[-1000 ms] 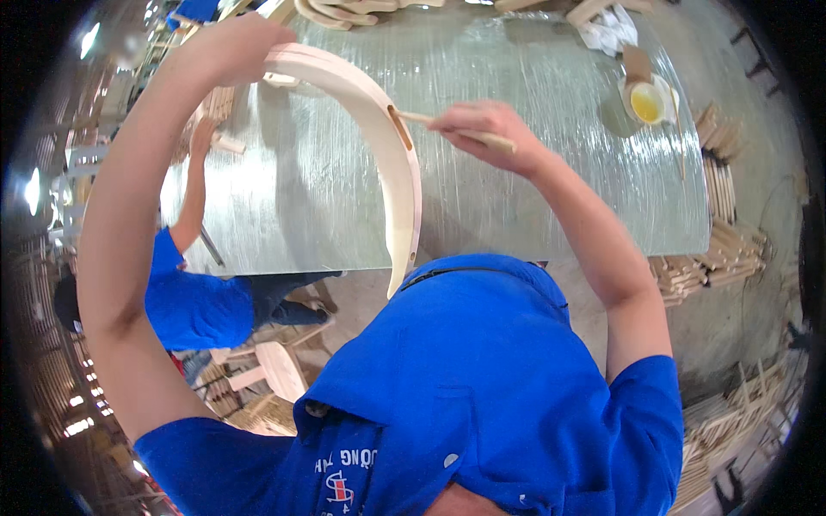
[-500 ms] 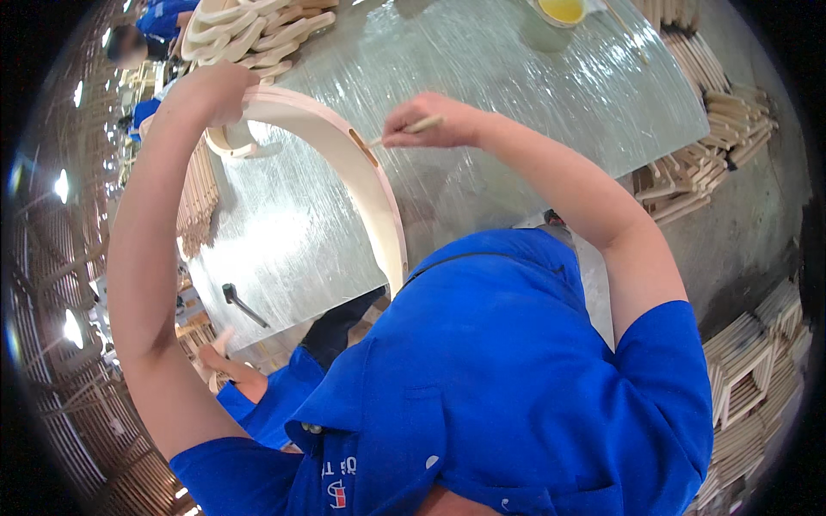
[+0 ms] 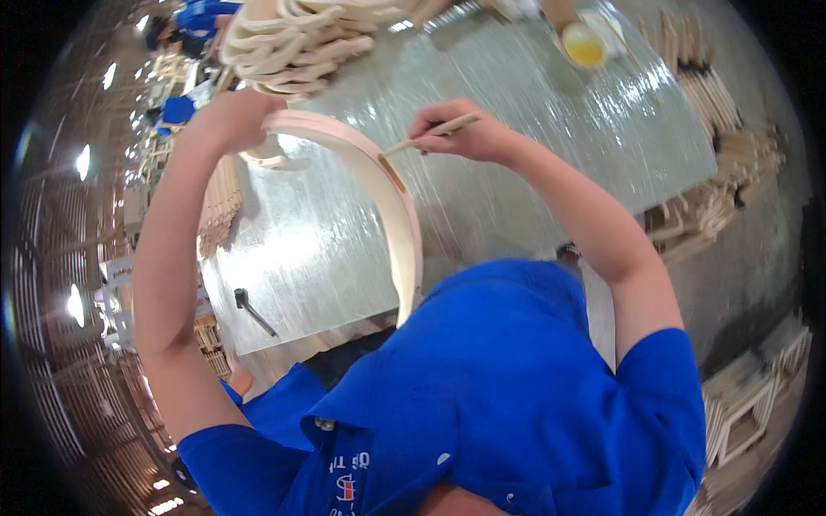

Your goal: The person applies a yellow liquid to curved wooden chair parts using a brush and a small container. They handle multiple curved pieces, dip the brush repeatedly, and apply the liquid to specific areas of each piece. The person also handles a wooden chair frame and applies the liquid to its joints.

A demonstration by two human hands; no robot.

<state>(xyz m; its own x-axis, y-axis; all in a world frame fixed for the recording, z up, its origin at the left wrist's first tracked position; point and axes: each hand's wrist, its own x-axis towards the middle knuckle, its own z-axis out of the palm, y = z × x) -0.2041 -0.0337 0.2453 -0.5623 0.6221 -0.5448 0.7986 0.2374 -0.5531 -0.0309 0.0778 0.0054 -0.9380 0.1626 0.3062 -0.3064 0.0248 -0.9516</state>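
Observation:
A curved pale wooden chair part (image 3: 379, 185) arches over the table, its near end against my blue shirt. My left hand (image 3: 239, 122) is closed around its far left end. A narrow slot (image 3: 392, 174) is cut in the outer edge of the curve. My right hand (image 3: 465, 131) pinches a slim brush (image 3: 454, 125) with a light wooden handle. The brush's tip is at the upper end of the slot; its bristles are too small to make out.
A shiny film-covered table (image 3: 508, 198) lies beneath. It bears a bowl of yellow liquid (image 3: 585, 50), a heap of curved wooden parts (image 3: 292, 47) and a black-headed hammer (image 3: 255, 311). Wooden frames (image 3: 744, 430) are stacked at right. Another person (image 3: 202, 17) is at far left.
The whole view has shifted, so the table and the curved part sit lower and further right. The brush tip has moved from beside the slot to its upper end.

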